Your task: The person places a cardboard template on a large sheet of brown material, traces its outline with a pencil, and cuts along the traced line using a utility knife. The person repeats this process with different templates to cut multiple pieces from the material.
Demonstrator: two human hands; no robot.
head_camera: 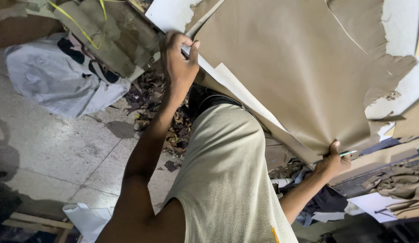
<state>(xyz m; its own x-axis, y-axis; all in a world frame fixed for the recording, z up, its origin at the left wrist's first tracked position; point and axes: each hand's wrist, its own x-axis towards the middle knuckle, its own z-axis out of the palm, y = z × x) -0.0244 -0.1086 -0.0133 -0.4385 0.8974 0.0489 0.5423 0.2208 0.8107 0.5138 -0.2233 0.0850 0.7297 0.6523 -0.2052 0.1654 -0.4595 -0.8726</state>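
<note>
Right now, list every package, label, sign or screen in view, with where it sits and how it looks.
No label, sign or screen shows.
Nearest to a package: a crumpled white sack on the floor at upper left, with dark patches.
Otherwise only a large tan sheet, pinched at its edges by the left hand and the right hand.

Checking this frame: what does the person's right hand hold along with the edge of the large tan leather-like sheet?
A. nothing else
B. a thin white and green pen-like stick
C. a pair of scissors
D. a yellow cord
B: the right hand grips the lower edge of the large tan leather-like sheet, and a thin white and green pen-like stick pokes out from its fingers.
</note>
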